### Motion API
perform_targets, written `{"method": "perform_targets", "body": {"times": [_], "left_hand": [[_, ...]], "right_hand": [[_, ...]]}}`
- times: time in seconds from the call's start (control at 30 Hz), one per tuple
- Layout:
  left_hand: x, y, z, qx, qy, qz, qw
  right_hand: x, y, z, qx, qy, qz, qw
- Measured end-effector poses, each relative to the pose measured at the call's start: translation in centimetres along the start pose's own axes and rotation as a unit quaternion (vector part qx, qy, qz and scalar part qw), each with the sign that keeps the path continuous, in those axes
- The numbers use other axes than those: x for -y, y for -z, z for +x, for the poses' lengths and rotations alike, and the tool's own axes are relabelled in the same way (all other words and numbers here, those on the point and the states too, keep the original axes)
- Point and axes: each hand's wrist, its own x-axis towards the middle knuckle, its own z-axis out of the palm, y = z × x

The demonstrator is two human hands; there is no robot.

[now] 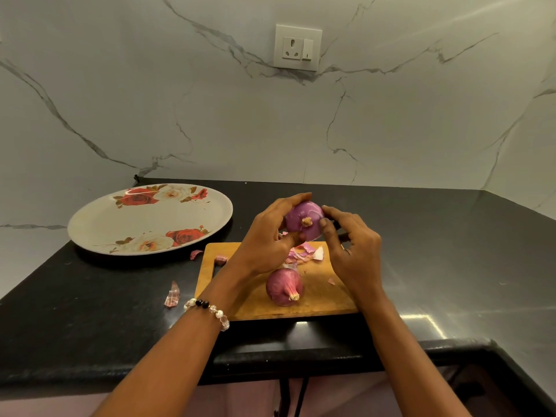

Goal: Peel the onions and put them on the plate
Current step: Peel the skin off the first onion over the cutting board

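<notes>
A shiny purple onion is held up above the far end of the wooden cutting board. My left hand grips it from the left, fingers curled over its top. My right hand holds its right side, thumb pressed near the root end. A second onion, still in its dull red skin, lies on the board below my hands. The flowered oval plate sits to the left on the black counter and holds nothing.
Torn onion skins lie on the board under the held onion. More scraps lie on the counter: one left of the board, another near the plate. The counter's front edge is close. A wall socket is behind.
</notes>
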Motion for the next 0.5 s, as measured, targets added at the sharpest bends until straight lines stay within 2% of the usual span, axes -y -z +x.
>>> {"method": "perform_targets", "body": {"times": [0.5], "left_hand": [[0.11,0.0,-0.46,0.012,-0.034,0.069,0.997]], "right_hand": [[-0.34,-0.07,-0.15,0.013,0.028,-0.036,0.999]]}}
